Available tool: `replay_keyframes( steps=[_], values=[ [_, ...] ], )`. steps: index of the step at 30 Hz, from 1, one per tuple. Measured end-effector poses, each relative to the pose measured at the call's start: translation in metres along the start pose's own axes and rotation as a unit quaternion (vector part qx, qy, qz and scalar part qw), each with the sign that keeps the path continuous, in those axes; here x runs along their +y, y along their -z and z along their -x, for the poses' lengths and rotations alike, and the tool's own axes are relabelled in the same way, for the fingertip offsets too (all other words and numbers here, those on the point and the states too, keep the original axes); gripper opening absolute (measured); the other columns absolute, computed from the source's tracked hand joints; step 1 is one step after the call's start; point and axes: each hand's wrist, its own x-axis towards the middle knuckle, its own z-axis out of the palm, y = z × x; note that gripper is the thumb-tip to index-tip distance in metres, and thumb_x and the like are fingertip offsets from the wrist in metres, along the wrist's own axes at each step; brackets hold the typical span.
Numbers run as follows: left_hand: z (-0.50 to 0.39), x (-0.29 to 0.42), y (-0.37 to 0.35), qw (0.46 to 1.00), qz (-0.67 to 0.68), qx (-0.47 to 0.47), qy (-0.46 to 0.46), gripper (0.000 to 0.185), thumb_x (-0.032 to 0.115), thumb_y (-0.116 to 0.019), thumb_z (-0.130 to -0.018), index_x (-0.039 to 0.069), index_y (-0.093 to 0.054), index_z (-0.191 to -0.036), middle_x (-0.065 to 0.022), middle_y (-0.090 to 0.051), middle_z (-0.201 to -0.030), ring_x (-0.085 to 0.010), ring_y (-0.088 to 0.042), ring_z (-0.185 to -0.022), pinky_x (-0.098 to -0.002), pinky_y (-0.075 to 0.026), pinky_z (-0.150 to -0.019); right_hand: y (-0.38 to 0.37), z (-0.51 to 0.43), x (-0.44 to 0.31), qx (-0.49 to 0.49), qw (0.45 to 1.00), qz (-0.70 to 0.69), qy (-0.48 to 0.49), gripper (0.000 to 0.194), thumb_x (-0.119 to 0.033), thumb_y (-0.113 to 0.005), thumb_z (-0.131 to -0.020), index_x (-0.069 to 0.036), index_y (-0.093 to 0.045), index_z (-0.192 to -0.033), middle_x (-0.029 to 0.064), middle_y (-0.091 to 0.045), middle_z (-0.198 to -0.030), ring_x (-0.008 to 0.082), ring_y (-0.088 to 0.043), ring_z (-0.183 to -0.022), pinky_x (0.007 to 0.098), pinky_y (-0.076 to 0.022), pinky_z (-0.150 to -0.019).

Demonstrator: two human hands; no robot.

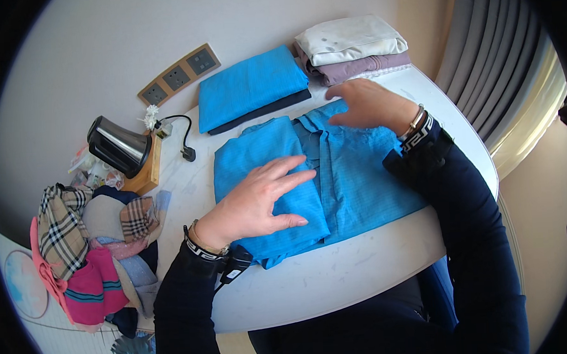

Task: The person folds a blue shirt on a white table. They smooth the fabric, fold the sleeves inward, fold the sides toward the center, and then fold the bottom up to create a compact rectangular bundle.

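Observation:
A bright blue cloth garment lies before me on the white table, its left part folded over into a thicker layer. Over that folded part is my left hand, fingers spread and nothing gripped; whether it touches the fabric is unclear. My right hand is at the garment's far right edge, thumb and fingers apart, holding nothing. A seam or placket runs down the middle of the cloth between my hands. Just beyond it rests a neatly folded blue cloth on top of a dark folded one.
A stack with a white folded cloth over a mauve one stands at the back right. To the left are an electric kettle on a wooden box, a black plug and a pile of mixed clothes. Wall sockets sit behind.

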Motion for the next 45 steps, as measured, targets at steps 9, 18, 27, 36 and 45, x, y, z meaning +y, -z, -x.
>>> replay_keyframes(
  steps=[9,18,27,36,45],
  values=[
    [0.001,-0.009,-0.014,0.995,-0.09,-0.028,-0.025,0.066,0.048,-0.076,-0.09,0.02,-0.059,-0.148,-0.0189,-0.029,-0.168,-0.0463,-0.02,-0.156,-0.059,-0.028,-0.123,-0.007,-0.008,0.045,-0.042,0.996,0.032,-0.074,0.059,-0.04,-0.077,-0.083,-0.004,-0.069,-0.129,0.0207,-0.069,-0.127,0.0379,-0.062,-0.123,0.0422,-0.0481,-0.107],
    [0.004,-0.011,-0.01,0.994,-0.091,-0.053,-0.011,0.068,0.052,-0.075,-0.09,0.021,-0.059,-0.148,-0.0176,-0.03,-0.168,-0.0445,-0.019,-0.157,-0.0638,-0.029,-0.12,-0.007,-0.008,0.052,-0.023,0.994,0.044,-0.097,0.06,-0.044,-0.075,-0.085,-0.004,-0.069,-0.129,0.0214,-0.067,-0.131,0.0378,-0.059,-0.126,0.043,-0.0465,-0.109],
    [0.005,-0.011,-0.007,0.994,-0.084,-0.064,-0.003,0.068,0.052,-0.075,-0.089,0.02,-0.059,-0.147,-0.0175,-0.03,-0.168,-0.0441,-0.018,-0.158,-0.0643,-0.03,-0.119,-0.004,-0.009,0.06,-0.009,0.99,0.054,-0.129,0.053,-0.042,-0.074,-0.086,0.0,-0.073,-0.118,0.0219,-0.071,-0.12,0.0367,-0.065,-0.116,0.0418,-0.0509,-0.101],
    [0.005,-0.007,-0.007,0.995,-0.084,-0.057,0.002,0.066,0.05,-0.078,-0.089,0.015,-0.061,-0.142,-0.0196,-0.033,-0.166,-0.0441,-0.019,-0.157,-0.0561,-0.026,-0.125,-0.005,-0.005,0.064,0.002,0.996,0.02,-0.091,0.04,-0.024,-0.074,-0.083,-0.001,-0.075,-0.116,0.0219,-0.072,-0.119,0.0376,-0.067,-0.115,0.0418,-0.0527,-0.1],
    [0.005,-0.009,-0.009,0.994,-0.088,-0.059,0.004,0.069,0.053,-0.075,-0.089,0.017,-0.058,-0.145,-0.0177,-0.029,-0.168,-0.0445,-0.018,-0.157,-0.0656,-0.03,-0.119,-0.005,-0.009,0.063,-0.018,0.995,0.013,-0.1,0.037,-0.006,-0.072,-0.081,-0.007,-0.074,-0.118,0.0194,-0.07,-0.121,0.0375,-0.066,-0.115,0.0419,-0.0531,-0.099]
  ],
)
